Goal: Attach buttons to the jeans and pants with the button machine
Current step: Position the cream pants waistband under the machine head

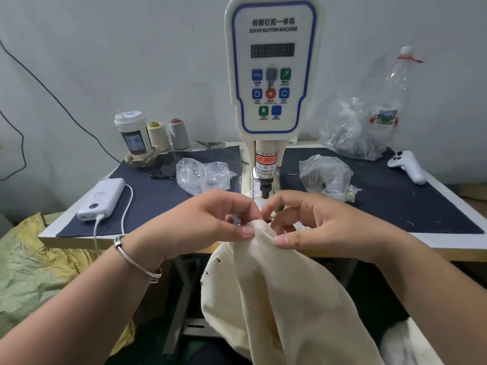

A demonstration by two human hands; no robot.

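— What were the hands doing just then?

— Both pinched the same bit of cloth. The left hand [210, 219] held the top edge of the cream pants [276, 299] between thumb and curled fingers, and the right hand [311, 225] pinched that edge just beside it, thumb pressed on the fabric. The rest of the garment hung down from the hands, off the table edge.

— And the machine?

— The button machine [272, 75] stood straight beyond the fingertips, its punch head [266, 189] just above and behind the knuckles, apart from the cloth.

— So which step was it?

— Positioning, I'd judge: the waistband edge was being lined up, not yet under the punch. Whether a button was already loaded I couldn't tell.

— What did the next move need?

— Sliding the pinched edge forward under the head, flat, with fingers clear. The plastic bag [203, 175] beyond the left hand probably held the buttons.
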